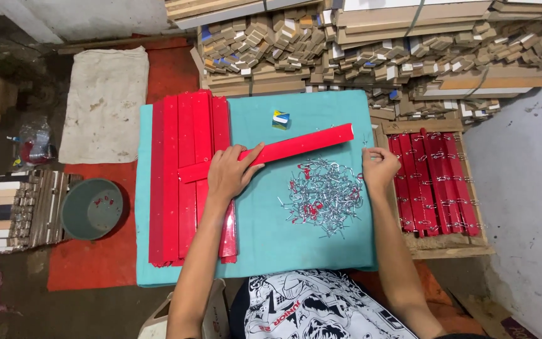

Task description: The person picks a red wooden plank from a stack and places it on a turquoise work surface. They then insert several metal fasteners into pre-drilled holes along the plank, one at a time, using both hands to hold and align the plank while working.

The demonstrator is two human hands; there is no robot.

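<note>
Working surface: teal cloth (265,245) on the floor, over a red mat (95,263).
Left hand (230,172): grasping a red strip (283,150) laid aslant across the cloth.
Right hand (379,166): clenched, at the edge of a pile of metal hooks (322,196).
Left side: stacked red strips (183,182), grey bucket (92,208).
Right side: wooden tray (453,245) of hooked strips.
Far: white sack (105,103), heaped wood blocks (359,50), grey wall.

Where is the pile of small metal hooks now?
In the head view, the pile of metal hooks lies on the teal cloth, right of centre, just below the red strip and beside the right hand.
</note>
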